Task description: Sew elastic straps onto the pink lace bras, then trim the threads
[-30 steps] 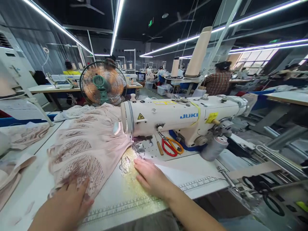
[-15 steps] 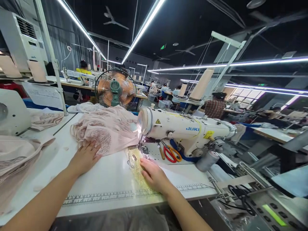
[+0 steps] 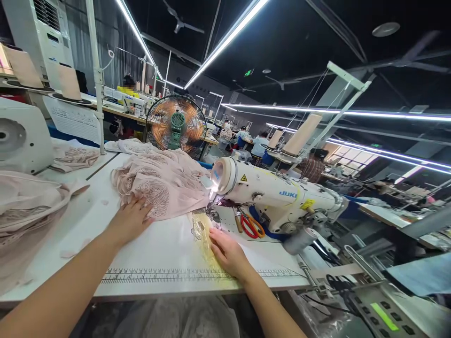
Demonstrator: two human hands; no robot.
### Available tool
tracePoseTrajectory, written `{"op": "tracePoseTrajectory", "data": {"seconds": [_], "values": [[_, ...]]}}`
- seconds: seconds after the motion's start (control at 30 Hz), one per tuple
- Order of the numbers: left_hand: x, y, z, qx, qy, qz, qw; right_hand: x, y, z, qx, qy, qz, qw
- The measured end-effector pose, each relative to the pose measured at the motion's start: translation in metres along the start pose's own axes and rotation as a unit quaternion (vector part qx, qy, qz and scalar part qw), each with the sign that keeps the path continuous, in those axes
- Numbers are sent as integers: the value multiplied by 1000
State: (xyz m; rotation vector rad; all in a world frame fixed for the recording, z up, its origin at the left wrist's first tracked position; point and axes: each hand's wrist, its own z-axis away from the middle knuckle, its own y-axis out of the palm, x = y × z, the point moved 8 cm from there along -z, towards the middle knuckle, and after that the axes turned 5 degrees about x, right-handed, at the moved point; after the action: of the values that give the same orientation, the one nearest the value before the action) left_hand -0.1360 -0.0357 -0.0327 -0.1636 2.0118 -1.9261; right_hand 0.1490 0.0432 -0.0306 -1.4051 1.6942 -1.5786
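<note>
Stretching across the front, a white table (image 3: 165,253) bears a white sewing machine (image 3: 268,190) on its right side. Far back, a pale tub (image 3: 239,156) is too small to see into well. Soft pink lacy cloth (image 3: 176,178) lies bunched on the table, left of the machine, and one end reaches up to the needle. More pink cloth (image 3: 28,211) sits at the far left, cut off by the side of the view. Near the table's front edge runs a ruler strip (image 3: 148,276), and white tabletop shows between the two hands, so they have room to slide. The left hand (image 3: 132,220) rests on the near edge of the lacy cloth, fingers spread wide. The right hand (image 3: 229,251) lies palm down by a shiny yellow strip (image 3: 202,239), fingers close together; I cannot tell if it pinches anything. Gray thread (image 3: 300,241) stands tilted by the machine, near red and orange scissors (image 3: 252,227). The needle tip is hard to make out.
</note>
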Motion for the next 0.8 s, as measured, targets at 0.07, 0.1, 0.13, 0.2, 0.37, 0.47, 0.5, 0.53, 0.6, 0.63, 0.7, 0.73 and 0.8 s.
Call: {"op": "tracePoseTrajectory", "data": {"seconds": [0.07,0.1,0.13,0.2,0.37,0.47,0.5,0.53,0.6,0.63,0.7,0.73,0.8], "values": [[-1,-1,1,1,0,1,1000,-1,0,-1,0,1,-1,1000],[-1,-1,1,2,0,1,1000,-1,1,-1,1,2,-1,1000],[-1,-1,1,3,0,0,1000,-2,1,-1,2,3,-2,1000],[-2,-1,1,8,-2,-1,1000,-2,1,0,2,5,-4,1000],[-1,0,-1,12,-6,-3,1000,-3,1,2,0,7,-11,1000],[1,0,-4,4,1,3,1000,-5,-1,-2,-4,8,-18,1000],[2,0,-6,0,4,6,1000,-6,-2,-3,-8,8,-21,1000],[3,-1,-7,-5,7,8,1000,-6,-3,-2,-14,8,-24,1000],[5,-4,-7,-17,11,15,1000,-2,-6,5,-33,4,-31,999],[5,-6,-7,-24,12,18,999,1,-6,13,-49,4,-40,998],[5,-10,-3,-40,12,29,999,10,-1,39,-74,5,-68,995],[4,-12,-1,-49,14,37,998,14,6,54,-71,18,-85,994],[2,-18,3,-69,18,58,996,23,29,84,-19,15,-84,996]]}}
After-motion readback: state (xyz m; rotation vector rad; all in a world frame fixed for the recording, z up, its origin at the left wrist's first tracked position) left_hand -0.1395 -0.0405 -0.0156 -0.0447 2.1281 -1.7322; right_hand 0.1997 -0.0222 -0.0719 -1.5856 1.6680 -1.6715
